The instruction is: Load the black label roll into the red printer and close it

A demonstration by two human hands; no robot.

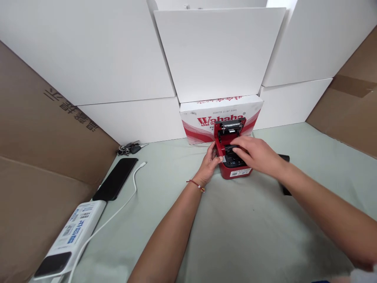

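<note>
Partly hidden, the right hand's grip (253, 151) inside the red device (226, 173) is unreadable; the left hand (208, 164) clasps it.

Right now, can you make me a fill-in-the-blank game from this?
The left hand touches a device whose outer shell is ____. The bracelet is on the ____ wrist. The big red word on the white box is ____. Beyond the black phone lie some ____.

Missing words: red; left; Wahaha; keys.
</note>
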